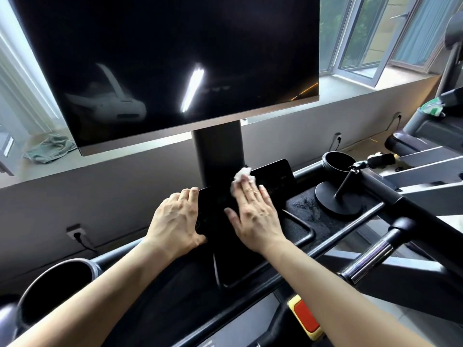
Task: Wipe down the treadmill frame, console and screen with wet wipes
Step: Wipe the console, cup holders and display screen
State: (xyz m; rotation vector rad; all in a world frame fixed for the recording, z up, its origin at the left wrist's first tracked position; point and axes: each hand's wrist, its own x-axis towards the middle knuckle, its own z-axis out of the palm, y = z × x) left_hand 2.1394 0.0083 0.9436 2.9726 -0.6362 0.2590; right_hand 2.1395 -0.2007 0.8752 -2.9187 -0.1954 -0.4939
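Observation:
A big dark screen (170,58) stands on a black post (218,156) above the treadmill's black console panel (273,174). My right hand (255,216) lies flat on the panel, fingers pressing a crumpled white wet wipe (241,174) against it near the post's foot. My left hand (175,219) rests on the panel's left end, fingers curled over its far edge and thumb at the near edge. The black frame bar (390,196) runs off to the right.
Cup holders sit at the left (57,284) and right (338,162) of the console. A round-based stand (338,199) is on the wet-looking tray. A red and yellow safety key (304,319) is below. A green cloth (48,149) lies on the windowsill. Another machine (431,126) stands at right.

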